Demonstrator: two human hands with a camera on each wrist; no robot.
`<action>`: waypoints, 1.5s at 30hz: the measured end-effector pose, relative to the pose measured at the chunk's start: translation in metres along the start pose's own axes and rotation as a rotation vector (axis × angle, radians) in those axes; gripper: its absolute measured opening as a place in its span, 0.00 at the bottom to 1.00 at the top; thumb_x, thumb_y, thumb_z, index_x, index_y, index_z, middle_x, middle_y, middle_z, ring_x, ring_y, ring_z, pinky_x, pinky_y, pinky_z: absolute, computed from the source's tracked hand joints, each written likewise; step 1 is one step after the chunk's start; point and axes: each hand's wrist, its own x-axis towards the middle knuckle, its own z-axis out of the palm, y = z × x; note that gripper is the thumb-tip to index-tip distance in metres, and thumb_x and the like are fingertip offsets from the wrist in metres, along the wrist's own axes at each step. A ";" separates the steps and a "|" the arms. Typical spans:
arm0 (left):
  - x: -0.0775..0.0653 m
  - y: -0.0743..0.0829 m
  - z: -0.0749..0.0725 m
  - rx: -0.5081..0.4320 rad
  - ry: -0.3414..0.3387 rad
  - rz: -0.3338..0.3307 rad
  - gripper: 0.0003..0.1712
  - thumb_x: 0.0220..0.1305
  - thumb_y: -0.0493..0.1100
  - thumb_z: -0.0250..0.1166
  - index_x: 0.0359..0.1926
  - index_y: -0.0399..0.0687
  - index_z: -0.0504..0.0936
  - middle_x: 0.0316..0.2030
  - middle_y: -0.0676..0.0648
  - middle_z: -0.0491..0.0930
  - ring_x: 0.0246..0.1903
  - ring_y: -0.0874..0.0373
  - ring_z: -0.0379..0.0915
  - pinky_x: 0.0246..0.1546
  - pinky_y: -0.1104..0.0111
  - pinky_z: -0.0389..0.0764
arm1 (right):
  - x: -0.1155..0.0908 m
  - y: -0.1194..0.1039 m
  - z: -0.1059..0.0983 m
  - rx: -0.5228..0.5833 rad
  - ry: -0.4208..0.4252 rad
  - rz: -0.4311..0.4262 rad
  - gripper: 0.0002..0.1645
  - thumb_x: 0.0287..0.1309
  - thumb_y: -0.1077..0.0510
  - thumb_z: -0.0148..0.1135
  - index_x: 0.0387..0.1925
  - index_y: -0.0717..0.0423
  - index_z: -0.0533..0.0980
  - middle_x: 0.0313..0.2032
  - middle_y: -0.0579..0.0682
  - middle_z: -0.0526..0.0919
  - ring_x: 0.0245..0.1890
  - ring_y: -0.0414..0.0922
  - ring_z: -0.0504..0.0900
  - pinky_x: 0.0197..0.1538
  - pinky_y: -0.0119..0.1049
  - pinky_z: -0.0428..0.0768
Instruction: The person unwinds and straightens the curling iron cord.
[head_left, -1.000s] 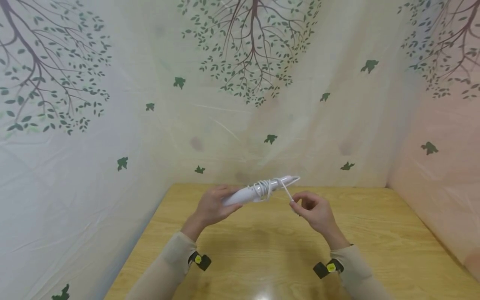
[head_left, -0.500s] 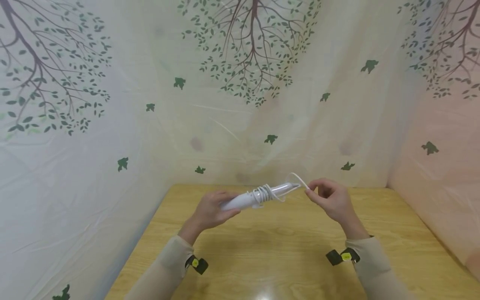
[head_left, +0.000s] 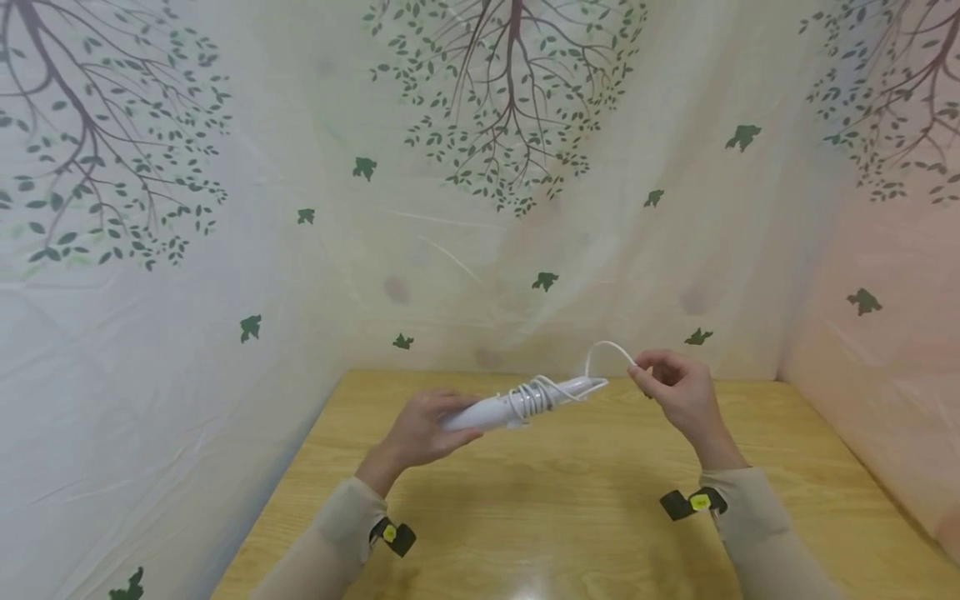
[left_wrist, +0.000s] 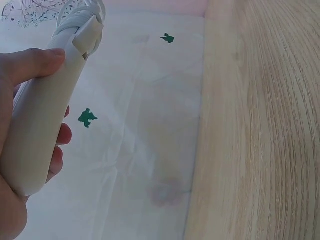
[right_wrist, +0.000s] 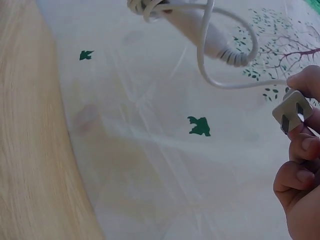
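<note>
My left hand grips the thick, rounded end of a white wand-shaped electric appliance, held tilted over the table. In the left wrist view the thumb lies along its white body and fingertips show on the far side. White cord is wound in several coils round its middle. The cord leaves the narrow far end through a ribbed sleeve. My right hand pinches the cord's two-pronged plug, prongs outward. A loose cord loop arches between that hand and the appliance tip.
Below the hands spreads a wood-grain table. Pale fabric walls printed with trees and green leaves enclose its back and sides. Each sleeve cuff bears a small black wrist camera, left and right.
My right hand has moved right and upward with the plug, and the cord piece that crossed the appliance near its tip now arches free above it. The left hand stays nearly in place.
</note>
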 end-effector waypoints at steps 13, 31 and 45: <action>0.005 0.002 -0.004 -0.041 0.015 0.025 0.24 0.51 0.48 0.76 0.50 0.48 0.85 0.41 0.47 0.87 0.36 0.58 0.83 0.35 0.68 0.81 | -0.005 0.072 0.008 -0.018 -0.123 0.159 0.08 0.59 0.59 0.67 0.37 0.60 0.81 0.22 0.47 0.79 0.19 0.39 0.73 0.22 0.32 0.74; 0.013 -0.007 -0.017 -0.016 0.072 -0.021 0.22 0.51 0.47 0.76 0.48 0.48 0.86 0.40 0.48 0.87 0.35 0.57 0.83 0.32 0.67 0.81 | -0.037 0.068 0.019 -0.085 -0.428 0.052 0.01 0.58 0.58 0.68 0.32 0.48 0.82 0.18 0.46 0.77 0.15 0.32 0.65 0.17 0.30 0.68; 0.000 -0.015 -0.011 0.035 0.117 -0.040 0.21 0.50 0.49 0.76 0.46 0.48 0.87 0.38 0.48 0.87 0.34 0.57 0.82 0.32 0.67 0.80 | -0.052 0.016 0.010 -0.045 -0.417 -0.177 0.13 0.51 0.73 0.67 0.32 0.53 0.80 0.16 0.46 0.69 0.14 0.34 0.59 0.17 0.26 0.62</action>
